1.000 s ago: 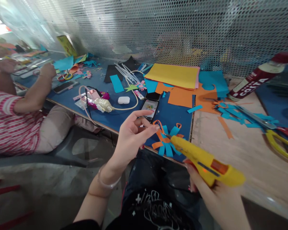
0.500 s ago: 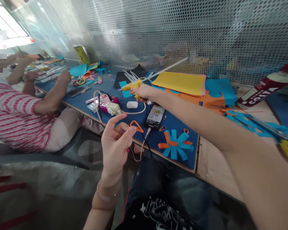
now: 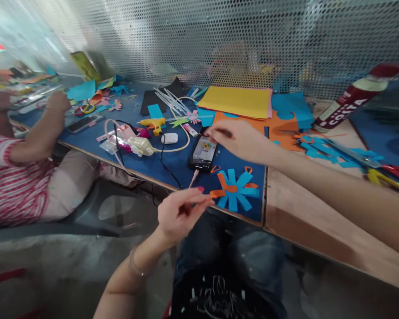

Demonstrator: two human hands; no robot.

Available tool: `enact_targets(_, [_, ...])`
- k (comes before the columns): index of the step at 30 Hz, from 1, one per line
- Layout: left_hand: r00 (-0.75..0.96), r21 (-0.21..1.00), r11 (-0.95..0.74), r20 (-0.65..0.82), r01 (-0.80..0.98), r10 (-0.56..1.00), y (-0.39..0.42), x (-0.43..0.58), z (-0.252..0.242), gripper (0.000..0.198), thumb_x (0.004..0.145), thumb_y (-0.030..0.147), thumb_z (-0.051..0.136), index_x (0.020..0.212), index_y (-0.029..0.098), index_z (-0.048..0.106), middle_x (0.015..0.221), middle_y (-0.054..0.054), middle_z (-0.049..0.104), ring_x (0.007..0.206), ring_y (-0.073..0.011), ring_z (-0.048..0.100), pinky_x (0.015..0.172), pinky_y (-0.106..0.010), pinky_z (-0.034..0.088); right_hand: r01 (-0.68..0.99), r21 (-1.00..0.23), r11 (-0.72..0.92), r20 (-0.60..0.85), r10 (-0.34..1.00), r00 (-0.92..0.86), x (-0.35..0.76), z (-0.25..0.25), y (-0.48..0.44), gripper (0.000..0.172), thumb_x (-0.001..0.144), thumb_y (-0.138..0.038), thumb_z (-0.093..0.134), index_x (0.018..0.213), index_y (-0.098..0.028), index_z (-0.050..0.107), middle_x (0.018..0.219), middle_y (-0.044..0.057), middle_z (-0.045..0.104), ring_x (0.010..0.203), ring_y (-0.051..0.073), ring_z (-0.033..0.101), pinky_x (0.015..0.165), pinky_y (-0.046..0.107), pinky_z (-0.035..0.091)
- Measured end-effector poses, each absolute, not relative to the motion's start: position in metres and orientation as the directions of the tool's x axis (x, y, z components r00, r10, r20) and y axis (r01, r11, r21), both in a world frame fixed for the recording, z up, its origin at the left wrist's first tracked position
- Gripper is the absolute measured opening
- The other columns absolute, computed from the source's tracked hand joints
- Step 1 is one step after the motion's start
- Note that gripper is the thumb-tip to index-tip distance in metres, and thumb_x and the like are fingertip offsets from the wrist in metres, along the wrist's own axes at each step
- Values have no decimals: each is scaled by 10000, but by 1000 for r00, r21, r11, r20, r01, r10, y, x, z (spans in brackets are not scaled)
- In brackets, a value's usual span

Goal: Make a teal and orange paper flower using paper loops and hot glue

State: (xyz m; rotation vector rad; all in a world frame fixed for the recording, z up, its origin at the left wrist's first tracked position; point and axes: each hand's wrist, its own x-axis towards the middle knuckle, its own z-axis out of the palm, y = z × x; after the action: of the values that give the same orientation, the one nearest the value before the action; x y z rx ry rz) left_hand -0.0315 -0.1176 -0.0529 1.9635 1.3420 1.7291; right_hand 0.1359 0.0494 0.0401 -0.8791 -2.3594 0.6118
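Observation:
My left hand (image 3: 182, 215) is closed in a pinch at the table's front edge. Its fingertips meet the outer end of an orange paper strip (image 3: 218, 193) at the left side of a blue and orange paper flower (image 3: 244, 192). Whether the strip is part of the flower or a separate loop between my fingers, I cannot tell. Loosely bent, with nothing seen in its fingers, my right hand (image 3: 234, 139) hovers over the top of a phone (image 3: 203, 153). A yellow hot glue gun (image 3: 154, 124) lies to the left. Small orange paper loops (image 3: 216, 169) sit around the flower.
A white earbud case (image 3: 169, 138), a power strip (image 3: 140, 145) and cables lie left of the phone. Yellow sheets (image 3: 234, 103) are stacked behind. Scissors (image 3: 374, 166), blue scraps and a Costa bottle (image 3: 355, 99) are at right. A person in a striped shirt (image 3: 16, 179) works at left.
My right hand has let go of the glue gun, now on the table, and moved right over the phone. My left hand has moved with its orange loop towards the flower.

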Motion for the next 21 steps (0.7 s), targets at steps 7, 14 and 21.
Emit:
enact_targets(7, [330,207,-849,856,486,397,-104,-38,-73,407,802,42,721,1172,200,654,938,-61,814,500,-84,592,481,-222,467,331,-254,909,447,414,-793,245,-26,-36,388,890,-373,689,1243,-222,631,1165,91,705,1107,256,614,962,424,508])
enact_targets(14, [174,211,-844,927,493,333,-90,-19,-76,300,798,48,751,1062,160,663,828,-41,809,505,-82,616,456,-181,524,208,-112,972,446,236,-863,242,-45,-22,405,917,-187,585,1316,-125,569,1287,149,674,1237,281,583,1026,455,488])
enact_targets(21, [51,334,-780,905,529,422,-98,-19,-81,344,755,40,797,1055,178,702,854,-16,800,577,-69,648,510,-168,531,172,-291,941,565,314,-763,234,-44,-2,261,914,-168,618,1173,-190,639,1037,84,729,1024,219,655,908,376,542])
